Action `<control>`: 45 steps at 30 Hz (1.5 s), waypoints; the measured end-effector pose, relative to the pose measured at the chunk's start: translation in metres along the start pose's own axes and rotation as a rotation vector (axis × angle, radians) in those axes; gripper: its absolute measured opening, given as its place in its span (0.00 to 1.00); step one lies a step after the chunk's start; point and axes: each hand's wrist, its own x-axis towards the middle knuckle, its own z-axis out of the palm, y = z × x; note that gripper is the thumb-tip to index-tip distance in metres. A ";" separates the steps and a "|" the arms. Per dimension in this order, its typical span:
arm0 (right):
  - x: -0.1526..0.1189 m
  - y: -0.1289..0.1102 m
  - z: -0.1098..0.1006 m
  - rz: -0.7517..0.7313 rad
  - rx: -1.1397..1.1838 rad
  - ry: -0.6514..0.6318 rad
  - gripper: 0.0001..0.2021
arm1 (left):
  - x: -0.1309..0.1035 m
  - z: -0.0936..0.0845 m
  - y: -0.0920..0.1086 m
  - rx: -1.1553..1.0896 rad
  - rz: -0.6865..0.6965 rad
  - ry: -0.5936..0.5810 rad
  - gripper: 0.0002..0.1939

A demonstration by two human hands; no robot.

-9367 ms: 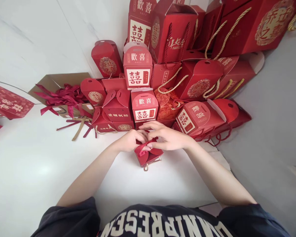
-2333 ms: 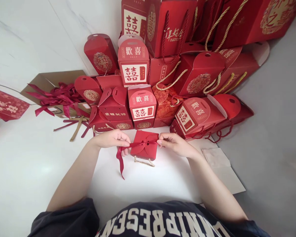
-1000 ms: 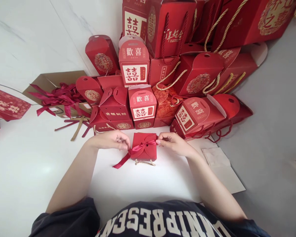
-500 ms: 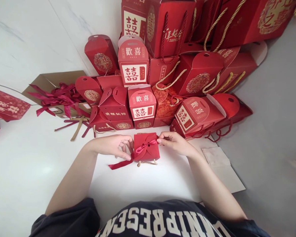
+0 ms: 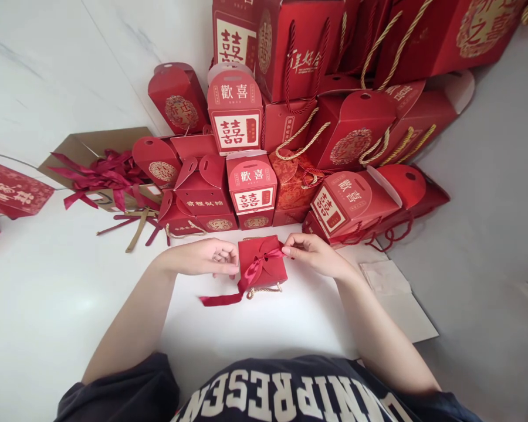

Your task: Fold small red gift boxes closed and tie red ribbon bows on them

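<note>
A small red gift box (image 5: 273, 272) with curved interlocking flaps lies on the white table in front of me. A dark red satin ribbon (image 5: 250, 273) passes through the middle of its top. One tail trails over the near left corner onto the table. At the box's right side my right hand (image 5: 310, 253) pinches the ribbon's other end between thumb and fingertips. My left hand (image 5: 215, 258) is beside the left edge, fingers loosely curled and apart from the thumb, with nothing seen in them. A twisted gold cord handle (image 5: 266, 289) sticks out along the near side.
Stacked red gift boxes (image 5: 251, 181) stand close behind the work spot. At the left back, a cardboard box (image 5: 147, 190) overflows with dark red ribbons (image 5: 110, 170). Loose ribbon strips (image 5: 136, 231) lie before it. Pale flat sheets (image 5: 400, 305) lie at the right.
The left hand has let go of the ribbon tail and drawn slightly up and away. That tail now drapes across the box's near left corner. My right hand keeps its pinch.
</note>
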 end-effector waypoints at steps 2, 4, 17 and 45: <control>-0.001 -0.003 0.000 0.024 0.010 -0.010 0.20 | 0.001 0.005 0.000 0.188 -0.055 0.085 0.19; -0.002 -0.006 0.001 0.048 0.019 -0.037 0.23 | 0.003 0.012 0.001 0.277 -0.103 0.137 0.21; -0.001 0.003 0.001 0.034 0.009 -0.089 0.19 | 0.005 -0.010 -0.013 -0.168 0.007 0.026 0.12; 0.002 0.002 0.002 0.030 0.050 -0.083 0.18 | 0.053 0.023 -0.021 -0.045 0.415 0.487 0.13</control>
